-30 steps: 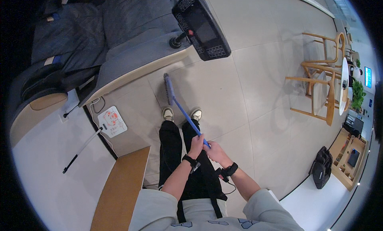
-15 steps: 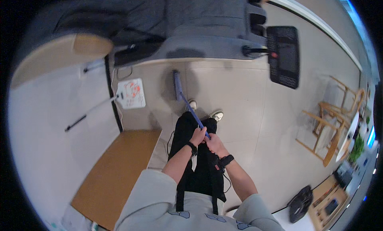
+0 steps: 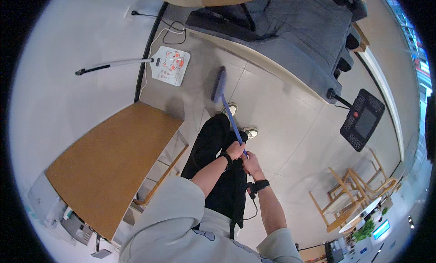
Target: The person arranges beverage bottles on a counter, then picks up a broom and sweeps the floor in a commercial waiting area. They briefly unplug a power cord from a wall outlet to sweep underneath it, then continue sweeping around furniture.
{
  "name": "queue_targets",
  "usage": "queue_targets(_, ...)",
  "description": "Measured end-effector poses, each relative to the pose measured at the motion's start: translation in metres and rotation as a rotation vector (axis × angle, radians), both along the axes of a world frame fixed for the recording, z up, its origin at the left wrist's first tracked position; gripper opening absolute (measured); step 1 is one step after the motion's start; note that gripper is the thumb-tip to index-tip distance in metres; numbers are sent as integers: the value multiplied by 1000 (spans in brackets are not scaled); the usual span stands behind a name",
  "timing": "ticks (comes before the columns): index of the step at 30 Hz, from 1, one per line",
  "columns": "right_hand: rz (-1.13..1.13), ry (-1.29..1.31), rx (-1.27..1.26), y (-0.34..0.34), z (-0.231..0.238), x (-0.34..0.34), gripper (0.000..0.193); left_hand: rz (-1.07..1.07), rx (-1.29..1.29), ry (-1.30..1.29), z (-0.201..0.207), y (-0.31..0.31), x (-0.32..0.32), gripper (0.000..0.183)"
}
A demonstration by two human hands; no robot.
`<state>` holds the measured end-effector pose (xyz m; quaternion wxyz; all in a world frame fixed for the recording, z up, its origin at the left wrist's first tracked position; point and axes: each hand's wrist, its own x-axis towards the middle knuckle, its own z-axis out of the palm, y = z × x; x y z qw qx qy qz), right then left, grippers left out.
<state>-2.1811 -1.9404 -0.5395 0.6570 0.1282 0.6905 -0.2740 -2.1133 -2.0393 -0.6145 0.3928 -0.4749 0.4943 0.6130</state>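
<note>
A broom (image 3: 232, 120) with a blue handle slants down from my body to the floor ahead of my feet. Its bristled head (image 3: 219, 85) rests on or just over the grey tiles, and I cannot tell which. My left hand (image 3: 236, 150) is wrapped round the handle, farther along it. Just nearer to me, my right hand (image 3: 251, 164) grips the same handle close to its end. Both wrists carry black bands. My shoes show on either side of the handle.
A grey massage chair (image 3: 290, 49) fills the far side, with a black control panel (image 3: 363, 120) on a stalk. A white board (image 3: 170, 65) with a drawing and a long rod lies at the left wall, beside cables. A brown table (image 3: 118, 163) stands left; wooden chairs (image 3: 354, 185) stand right.
The whole view has turned to the left and shows more of the brown table and the wall. Both hands still hold the broom, whose head now appears nearer the white board.
</note>
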Motion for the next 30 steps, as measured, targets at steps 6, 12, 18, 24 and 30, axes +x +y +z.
queue_targets(6, 49, 41, -13, -2, 2, 0, 27, 83, 14, 20, -17, 12, 10, 49)
queue_targets(12, 26, -7, 10, 8, -4, -7, 29, 9, -24, 17, -17, 17, 2, 50)
queue_targets(18, 118, 143, -18, 43, -26, 1, 32, 89, 13, 16, -19, 38, -3, 50)
queue_targets(24, -32, 90, 117, 68, -8, -23, 32, -33, 58, 169, -17, 48, -21, 40)
queue_targets(30, -162, 53, 203, 110, 7, -43, 35, 28, -49, 178, 7, 51, -27, 29)
